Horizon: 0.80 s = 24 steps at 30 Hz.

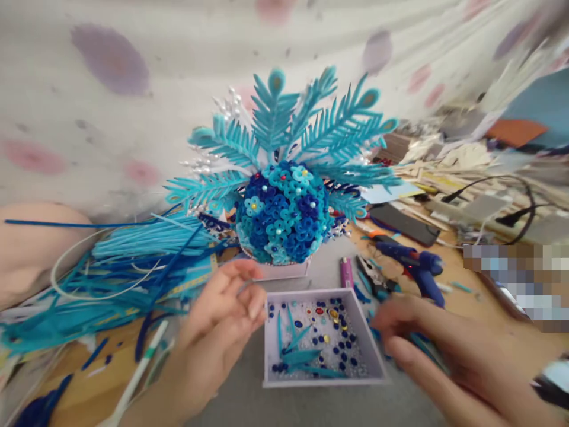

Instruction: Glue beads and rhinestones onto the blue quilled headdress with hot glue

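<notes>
A blue and turquoise quilled-paper ball of flowers [282, 210] with feather-shaped fronds [311, 127] and white bead sprigs stands in the middle of the table. In front of it sits a shallow lilac box [368, 338] holding beads, gems and blue paper leaves. My left hand [222, 323] hovers at the box's left rim, fingers curled and pinched on a thin wire-like piece I cannot name. My right hand [427, 344] is blurred to the right of the box, fingers stretched toward its edge over blue scraps.
A heap of blue and turquoise paper strips [133, 261] lies at left. A blue glue gun [415, 264], pliers [371, 276] and a purple lighter [346, 273] lie right of the ball. Paper clutter and cables fill the far right. A white pen [137, 370] lies near front left.
</notes>
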Tool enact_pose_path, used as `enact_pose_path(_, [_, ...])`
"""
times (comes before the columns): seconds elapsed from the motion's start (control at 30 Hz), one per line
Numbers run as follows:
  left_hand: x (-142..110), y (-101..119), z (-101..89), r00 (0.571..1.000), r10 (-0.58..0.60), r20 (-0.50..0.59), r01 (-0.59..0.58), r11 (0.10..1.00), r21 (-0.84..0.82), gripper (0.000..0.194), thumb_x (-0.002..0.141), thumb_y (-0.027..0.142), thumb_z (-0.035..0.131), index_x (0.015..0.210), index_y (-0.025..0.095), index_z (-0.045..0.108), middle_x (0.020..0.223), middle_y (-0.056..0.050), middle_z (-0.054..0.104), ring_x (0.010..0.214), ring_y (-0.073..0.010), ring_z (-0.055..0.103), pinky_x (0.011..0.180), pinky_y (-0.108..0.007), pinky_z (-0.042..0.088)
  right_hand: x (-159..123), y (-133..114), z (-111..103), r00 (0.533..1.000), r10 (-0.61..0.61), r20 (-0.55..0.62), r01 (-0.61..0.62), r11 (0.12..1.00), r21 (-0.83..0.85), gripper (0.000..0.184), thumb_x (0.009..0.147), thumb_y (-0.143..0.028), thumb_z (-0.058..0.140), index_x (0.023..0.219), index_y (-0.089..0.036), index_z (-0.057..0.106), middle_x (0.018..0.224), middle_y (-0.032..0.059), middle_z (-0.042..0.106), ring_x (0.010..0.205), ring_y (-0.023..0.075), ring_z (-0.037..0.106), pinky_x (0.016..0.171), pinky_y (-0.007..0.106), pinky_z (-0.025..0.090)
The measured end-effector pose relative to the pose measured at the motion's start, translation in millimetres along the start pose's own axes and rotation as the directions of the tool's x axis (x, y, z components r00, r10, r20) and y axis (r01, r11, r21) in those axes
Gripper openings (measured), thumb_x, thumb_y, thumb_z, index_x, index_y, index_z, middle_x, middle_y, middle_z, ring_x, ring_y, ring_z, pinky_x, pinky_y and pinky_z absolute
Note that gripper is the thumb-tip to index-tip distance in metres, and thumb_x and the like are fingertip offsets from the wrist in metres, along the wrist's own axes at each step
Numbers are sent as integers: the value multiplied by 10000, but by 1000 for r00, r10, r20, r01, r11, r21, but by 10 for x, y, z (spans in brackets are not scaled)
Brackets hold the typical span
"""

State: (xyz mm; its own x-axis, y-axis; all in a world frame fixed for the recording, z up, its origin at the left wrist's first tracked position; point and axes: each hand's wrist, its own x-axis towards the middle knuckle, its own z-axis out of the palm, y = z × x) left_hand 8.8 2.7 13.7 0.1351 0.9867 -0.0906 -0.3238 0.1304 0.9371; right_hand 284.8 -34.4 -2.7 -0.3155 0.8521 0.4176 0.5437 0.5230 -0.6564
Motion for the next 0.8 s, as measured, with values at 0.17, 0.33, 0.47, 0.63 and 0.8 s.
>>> enact_pose_path(0.17, [-51,-43,263,997,-3,78,8,999,-53,263,807,212,737,1033,251,609,1043,-13,616,747,-91,567,692,-229,509,548,-416,229,944,-1,330,-94,958,272,177,1019,-245,495,912,-207,631,716,3,650,578,125,549,517,219,444])
enact_pose_path(0.33, [-114,-162,244,991,95,92,-92,995,-39,275,867,177,741,1051,269,558,1074,-1,619,787,-74,619,727,-201,530,557,-400,337,951,-72,300,-40,936,350,216,999,-180,504,784,-185,523,637,-55,483,531,79,390,485,193,322])
enact_pose_path(0.47, [-128,-242,255,991,118,56,-117,993,-16,289,860,180,756,1040,257,543,1050,3,625,792,-71,640,705,-180,537,478,-345,425,966,-178,187,135,966,219,255,962,-115,477,731,-208,422,600,-80,351,491,77,282,465,223,238])
enact_pose_path(0.63, [-172,-319,284,991,124,42,-123,992,-24,340,827,153,789,991,259,511,1038,39,631,793,-54,666,735,-170,550,466,-258,543,929,-369,-22,370,928,51,290,837,-45,478,661,-227,336,577,-80,269,502,95,221,468,278,183])
enact_pose_path(0.8, [-82,-272,245,966,181,-184,-184,983,0,365,728,170,866,898,218,547,1014,24,670,807,-61,670,749,-153,550,433,-295,494,879,-468,-94,469,883,-15,288,807,-28,482,626,-227,380,540,-72,337,490,106,251,456,295,227])
